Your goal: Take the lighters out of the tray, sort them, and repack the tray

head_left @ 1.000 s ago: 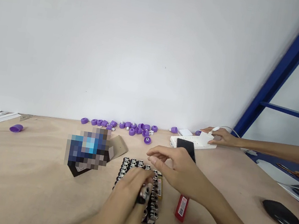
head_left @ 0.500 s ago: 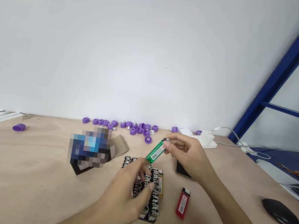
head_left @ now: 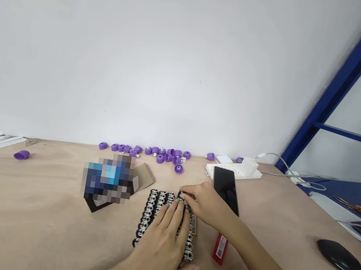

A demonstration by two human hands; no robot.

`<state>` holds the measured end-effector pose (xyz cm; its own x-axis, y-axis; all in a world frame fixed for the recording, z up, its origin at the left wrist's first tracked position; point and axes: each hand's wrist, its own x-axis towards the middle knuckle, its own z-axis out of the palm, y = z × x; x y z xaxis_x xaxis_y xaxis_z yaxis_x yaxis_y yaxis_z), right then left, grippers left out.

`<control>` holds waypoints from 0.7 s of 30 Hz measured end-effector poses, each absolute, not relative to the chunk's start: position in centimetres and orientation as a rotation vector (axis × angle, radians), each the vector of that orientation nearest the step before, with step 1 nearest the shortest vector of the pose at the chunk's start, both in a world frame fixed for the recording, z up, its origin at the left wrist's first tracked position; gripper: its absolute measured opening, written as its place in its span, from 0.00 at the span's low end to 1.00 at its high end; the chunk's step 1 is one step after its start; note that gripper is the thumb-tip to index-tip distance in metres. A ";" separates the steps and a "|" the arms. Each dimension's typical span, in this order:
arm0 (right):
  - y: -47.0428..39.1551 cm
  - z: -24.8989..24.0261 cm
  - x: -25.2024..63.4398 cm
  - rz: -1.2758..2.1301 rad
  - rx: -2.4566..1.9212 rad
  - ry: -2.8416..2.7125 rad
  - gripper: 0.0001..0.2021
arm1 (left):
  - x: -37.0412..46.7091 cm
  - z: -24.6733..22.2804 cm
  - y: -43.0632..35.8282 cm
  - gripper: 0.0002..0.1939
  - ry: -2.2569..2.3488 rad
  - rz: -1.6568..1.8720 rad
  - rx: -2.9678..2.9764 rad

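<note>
Rows of lighters with metal tops stand packed together on the table. My left hand lies over them with its fingers stretched out, covering the middle and right rows. At the back right of the block, my right hand pinches the green lighter, of which only a bit shows between the fingers. A yellow lighter rests against the block's right side. Under my right forearm, a red lighter lies apart on the table, partly hidden.
Behind lie several purple caps, a phone and a white power strip. An open box, partly pixelated, sits to the left. A black mouse is at the right, white paper at the far left.
My right hand has brought the green lighter down to the back of the block, uncovering the phone. My left hand has moved right and flattened over the lighters. The other person's hand has left view.
</note>
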<state>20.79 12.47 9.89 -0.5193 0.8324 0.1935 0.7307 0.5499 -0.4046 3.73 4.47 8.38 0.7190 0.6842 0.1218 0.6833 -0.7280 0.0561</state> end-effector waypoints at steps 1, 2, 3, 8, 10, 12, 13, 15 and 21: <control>12.6 9.7 20.8 0.357 -1.297 -2.443 0.15 | 3.8 8.4 4.4 0.39 1.159 0.210 2.916; 12.7 9.6 20.9 0.327 -1.316 -2.459 0.15 | 3.8 8.4 4.4 0.39 1.163 0.207 2.921; 12.8 9.6 20.9 0.301 -1.333 -2.474 0.14 | 3.8 8.4 4.3 0.39 1.164 0.201 2.926; 12.5 9.9 20.6 0.223 -1.400 -2.545 0.13 | 3.8 8.7 4.2 0.39 1.159 0.154 2.925; 12.3 10.2 20.4 0.238 -1.396 -2.572 0.13 | 3.8 8.8 4.2 0.39 1.158 0.149 2.919; 12.0 10.3 20.4 0.300 -1.357 -2.600 0.13 | 3.8 8.7 4.3 0.39 1.157 0.154 2.910; 11.9 10.3 20.4 0.342 -1.331 -2.611 0.13 | 3.8 8.7 4.3 0.39 1.156 0.156 2.904; 11.8 10.4 20.6 0.427 -1.287 -2.612 0.14 | 3.8 8.7 4.3 0.39 1.153 0.161 2.893; 12.2 12.2 22.7 0.448 -1.393 -2.384 0.20 | 3.5 8.8 4.3 0.37 1.152 0.178 2.876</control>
<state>22.72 12.23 12.24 -0.4599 0.8780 0.1330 0.7698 0.4688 -0.4332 3.46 4.33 8.81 0.7180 0.6900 0.0921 0.6856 -0.7238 0.0779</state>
